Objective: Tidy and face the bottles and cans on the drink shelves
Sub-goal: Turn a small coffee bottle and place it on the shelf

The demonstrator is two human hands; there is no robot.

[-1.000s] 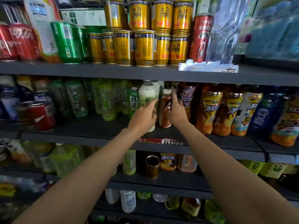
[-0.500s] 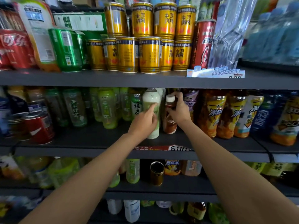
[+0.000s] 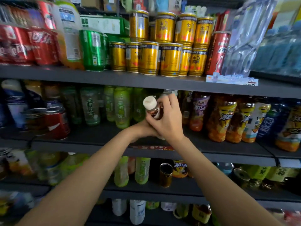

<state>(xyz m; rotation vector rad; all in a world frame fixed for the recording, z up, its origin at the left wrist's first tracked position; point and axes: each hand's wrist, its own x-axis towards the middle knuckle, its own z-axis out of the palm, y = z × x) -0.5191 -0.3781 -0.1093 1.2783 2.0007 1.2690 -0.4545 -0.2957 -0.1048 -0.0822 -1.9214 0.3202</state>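
Note:
My right hand (image 3: 169, 121) grips a small brown bottle (image 3: 155, 112) with a white cap, tilted left and lifted in front of the middle shelf (image 3: 97, 136). My left hand (image 3: 141, 128) reaches in just below and behind the right one; its fingers are hidden, so I cannot tell what they touch. A pale cap (image 3: 169, 92) of another bottle shows just above my right hand. Green tea bottles (image 3: 121, 110) stand to the left, orange iced-tea bottles (image 3: 223, 118) to the right.
Gold cans (image 3: 169, 59) are stacked in two tiers on the top shelf, beside red cans (image 3: 21, 46) and a green can (image 3: 92, 49). Red cans (image 3: 56, 123) sit at the middle shelf's left. An open brown can (image 3: 166, 175) stands on the lower shelf.
My right hand has lifted the small brown bottle off the shelf and tipped it left. My left hand has slid under the right hand. The camera has moved closer.

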